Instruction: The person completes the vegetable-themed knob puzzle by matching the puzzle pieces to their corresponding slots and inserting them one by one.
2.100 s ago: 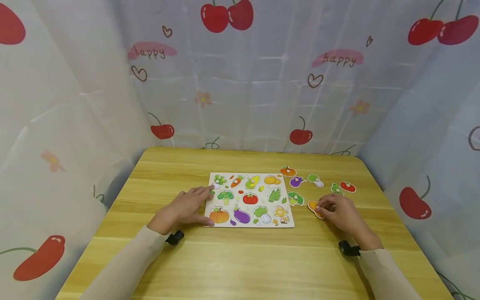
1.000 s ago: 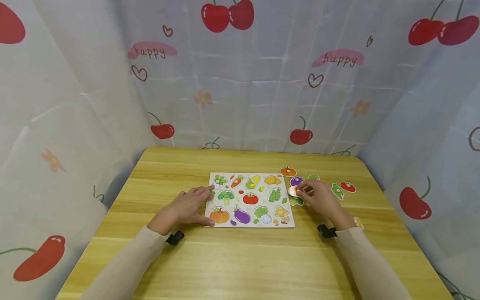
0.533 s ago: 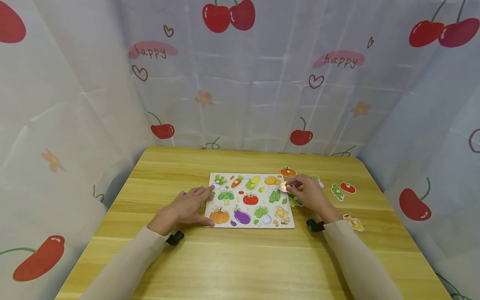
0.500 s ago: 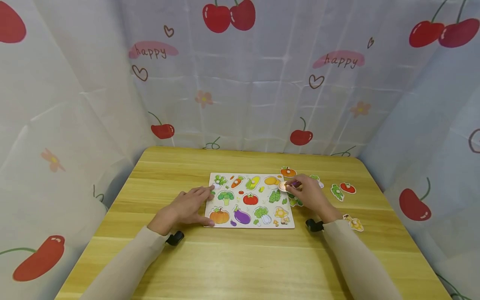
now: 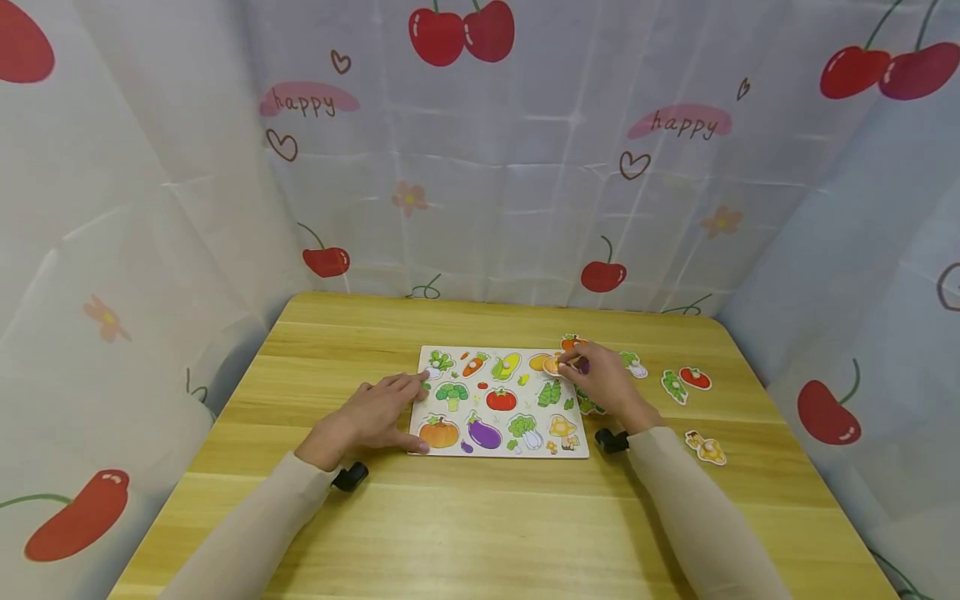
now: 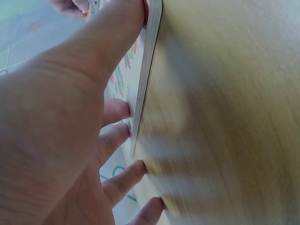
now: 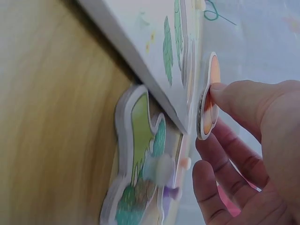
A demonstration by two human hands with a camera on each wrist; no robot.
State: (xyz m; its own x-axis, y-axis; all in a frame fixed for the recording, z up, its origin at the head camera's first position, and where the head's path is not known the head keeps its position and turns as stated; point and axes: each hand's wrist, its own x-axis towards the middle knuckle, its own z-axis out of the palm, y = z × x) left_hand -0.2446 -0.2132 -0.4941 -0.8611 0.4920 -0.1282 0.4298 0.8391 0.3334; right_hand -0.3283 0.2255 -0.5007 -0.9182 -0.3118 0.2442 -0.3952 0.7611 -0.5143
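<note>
A wooden vegetable puzzle board (image 5: 529,398) lies flat on the table. My left hand (image 5: 375,412) rests on its left edge, fingers spread; in the left wrist view some fingertips (image 6: 123,127) touch the board and others the table. My right hand (image 5: 606,379) pinches an orange potato-like puzzle piece (image 7: 214,70) over the board's upper right corner, beside the matching orange picture (image 5: 537,362). The right wrist view has this piece tilted on edge, apart from the board. Knobbed radish, carrot (image 5: 474,364) and corn (image 5: 506,367) pieces sit in the top row.
Right of the board lie loose pieces: a pumpkin (image 5: 570,342), a broccoli (image 5: 588,404) partly hidden by my hand, a cabbage (image 5: 633,364), a green vegetable (image 5: 674,387), a tomato (image 5: 695,377) and a mushroom (image 5: 707,448). Printed curtains (image 5: 480,225) stand behind the table.
My right hand has lifted the orange piece from the table at the right and carried it left to the board's upper right corner. The left hand has stayed in place.
</note>
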